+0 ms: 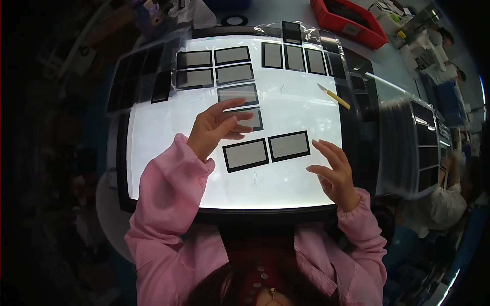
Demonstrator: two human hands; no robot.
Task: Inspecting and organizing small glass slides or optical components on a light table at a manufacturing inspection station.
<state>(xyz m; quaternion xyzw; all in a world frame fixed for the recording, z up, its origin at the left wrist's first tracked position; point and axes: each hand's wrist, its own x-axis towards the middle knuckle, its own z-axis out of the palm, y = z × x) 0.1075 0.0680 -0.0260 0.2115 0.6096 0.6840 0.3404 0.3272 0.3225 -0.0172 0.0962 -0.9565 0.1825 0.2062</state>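
Observation:
Two black-framed grey panels, a left one (246, 154) and a right one (289, 146), lie side by side on the lit white light table (168, 153) in front of me. My left hand (218, 125) hovers with fingers apart over another framed panel (253, 120), hiding part of it. Just beyond it lies a similar panel (238, 94) under clear film. To the right of the near pair, my right hand (334, 176) is raised, thumb and fingers spread, holding nothing. A yellow-handled craft knife (334, 97) rests near the light table's right edge.
More framed panels (195, 59) lie in clear sheets at the back left, others (294, 57) at the back right. Dark sheets (135, 76) overlap the left edge. Beyond are a red bin (352, 25) and a tape roll (234, 20). Sleeved sheets (408, 145) stand at right.

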